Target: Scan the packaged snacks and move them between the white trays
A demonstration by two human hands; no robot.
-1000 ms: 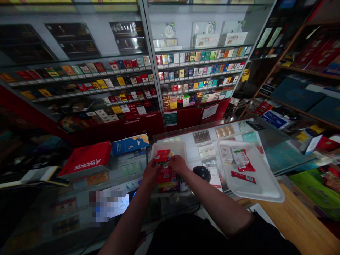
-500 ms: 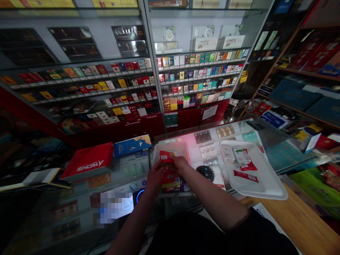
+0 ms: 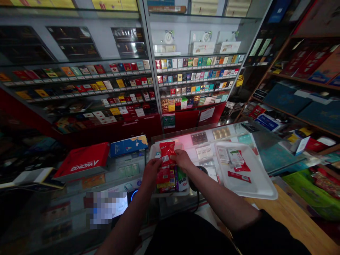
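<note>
My L hand (image 3: 152, 172) & R hand (image 3: 181, 160) pinch the red foil pkt (image 3: 166, 153) upright just above the white tray (image 3: 151, 152), light & soft, so best held by its side edges.

Head-worn view facing forward and down, close over a glass shop counter (image 3: 183, 140), toward cigarette shelves (image 3: 199, 79)

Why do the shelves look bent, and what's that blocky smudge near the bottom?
In the head view, the display shelves bow outward, as through a wide lens; the blocky patch is pixelated, hiding its detail; the glass counter carries a pinkish glare; the left side falls dark.
</note>
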